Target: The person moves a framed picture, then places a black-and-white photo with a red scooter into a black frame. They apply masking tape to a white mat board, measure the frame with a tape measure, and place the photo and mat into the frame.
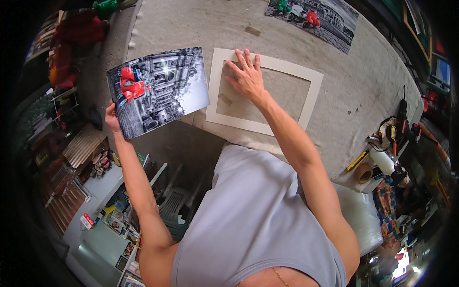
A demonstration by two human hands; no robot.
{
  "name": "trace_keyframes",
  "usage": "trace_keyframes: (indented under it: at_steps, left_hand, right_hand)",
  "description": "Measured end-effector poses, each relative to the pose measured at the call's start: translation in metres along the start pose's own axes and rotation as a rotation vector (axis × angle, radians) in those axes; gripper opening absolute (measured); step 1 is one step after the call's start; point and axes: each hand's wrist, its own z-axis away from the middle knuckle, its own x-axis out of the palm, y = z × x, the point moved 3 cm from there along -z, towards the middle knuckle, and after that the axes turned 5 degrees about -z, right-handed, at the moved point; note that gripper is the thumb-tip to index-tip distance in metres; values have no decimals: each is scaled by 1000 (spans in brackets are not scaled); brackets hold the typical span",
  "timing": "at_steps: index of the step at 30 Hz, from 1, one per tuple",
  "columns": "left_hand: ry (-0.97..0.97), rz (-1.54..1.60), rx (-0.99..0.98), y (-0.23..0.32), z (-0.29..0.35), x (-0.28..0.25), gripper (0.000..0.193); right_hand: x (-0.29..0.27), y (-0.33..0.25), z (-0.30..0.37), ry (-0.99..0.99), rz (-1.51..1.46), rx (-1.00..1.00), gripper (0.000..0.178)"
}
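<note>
In my left hand (113, 118) is a glossy photo print (174, 88), gripped at its lower left edge and raised off the table's left side. It shows a red scooter before a black-and-white building and is turned sideways, slightly bowed. A cream mat board frame (267, 125) with a rectangular opening lies flat on the cloth-covered table (191, 28). My right hand (247, 79) rests with fingers spread over the frame's upper left corner, its fingertips on the far border and part of the palm over the opening.
Another print with scooters (315, 21) lies at the table's far edge. Along the right edge are a drill (401, 122), a yellow cutter knife (357, 160), a tape roll (363, 173) and a white spray bottle (382, 160). A dark plastic chair (174, 205) stands at lower left.
</note>
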Motion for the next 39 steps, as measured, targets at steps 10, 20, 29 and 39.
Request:
trace_keyframes:
  at_steps: [10,20,29,39]
  left_hand:
    - [-203,33,56,12,-9,54,56]
    - [160,-388,149,-11,-95,83,7]
    - [50,-466,-2,-104,-273,174,15]
    - [496,-1563,537,-108,-330,160,50]
  right_hand:
    - [33,-51,-17,-390,-1705,662,39]
    - [-67,19,-57,-2,-1685,514,19]
    - [-145,157,-150,315,-1203,515,29]
    - [-153,128,33,645,-289,679,33]
